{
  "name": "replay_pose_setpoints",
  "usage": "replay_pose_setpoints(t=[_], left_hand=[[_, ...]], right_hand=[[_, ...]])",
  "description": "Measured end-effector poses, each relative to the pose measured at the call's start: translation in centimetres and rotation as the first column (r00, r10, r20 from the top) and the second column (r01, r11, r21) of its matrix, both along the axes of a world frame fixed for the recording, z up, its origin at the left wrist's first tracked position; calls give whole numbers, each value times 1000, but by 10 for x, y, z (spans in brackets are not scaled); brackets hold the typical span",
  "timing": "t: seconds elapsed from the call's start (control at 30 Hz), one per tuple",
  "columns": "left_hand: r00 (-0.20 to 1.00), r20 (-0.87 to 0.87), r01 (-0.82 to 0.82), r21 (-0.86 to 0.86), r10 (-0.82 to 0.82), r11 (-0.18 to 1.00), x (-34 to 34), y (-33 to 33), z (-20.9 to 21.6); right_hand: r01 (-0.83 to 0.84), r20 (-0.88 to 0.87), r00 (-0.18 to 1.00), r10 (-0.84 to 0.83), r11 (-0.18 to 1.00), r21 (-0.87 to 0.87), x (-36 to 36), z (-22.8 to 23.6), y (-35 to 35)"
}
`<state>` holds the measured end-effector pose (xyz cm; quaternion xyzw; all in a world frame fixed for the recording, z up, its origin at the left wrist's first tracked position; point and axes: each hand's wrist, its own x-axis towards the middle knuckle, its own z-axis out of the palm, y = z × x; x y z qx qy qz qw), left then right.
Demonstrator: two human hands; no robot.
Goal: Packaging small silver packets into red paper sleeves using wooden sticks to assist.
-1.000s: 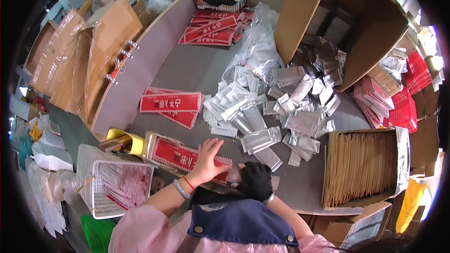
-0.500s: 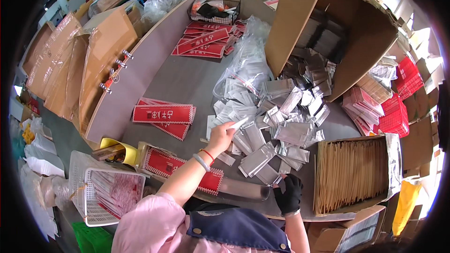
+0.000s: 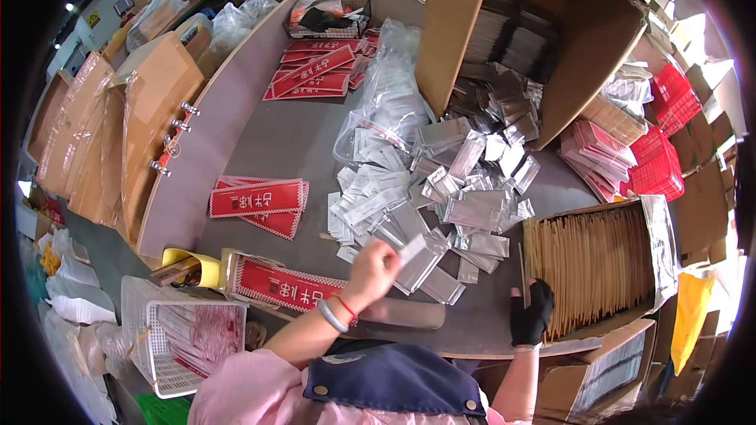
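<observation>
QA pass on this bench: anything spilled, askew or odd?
Yes. Silver foil packets lie in a loose heap spilling from the tipped cardboard box across the table. Red sleeves lie fanned, not squared.

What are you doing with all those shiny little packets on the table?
A person in a pink top is working at a grey table. The left hand holds up one small silvery foil packet, just over the big loose pile of silvery packets. The right hand, in a black fingerless glove, rests at the near edge of an open cardboard box of tan paper envelopes. Flat red printed sleeves lie to the left.
</observation>
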<state>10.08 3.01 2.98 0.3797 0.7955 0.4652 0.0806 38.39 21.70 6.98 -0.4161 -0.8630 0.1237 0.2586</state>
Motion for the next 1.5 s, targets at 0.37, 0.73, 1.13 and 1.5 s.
replay_pose_setpoints(t=[0.37,0.73,1.13,1.5], left_hand=[[884,-313,221,-370,-346,902,4,30,4],[897,-168,379,-188,-409,906,7,27,15],[837,-196,412,-387,-510,825,27,-63,37],[846,-176,425,-349,-504,835,22,-83,27]], right_hand=[[375,141,899,-415,894,245,137,-50,90],[503,209,822,-529,848,167,136,-43,93],[-216,-15,975,222,930,-299,17,-7,-28],[-600,47,771,635,750,-277,-52,-56,-84]])
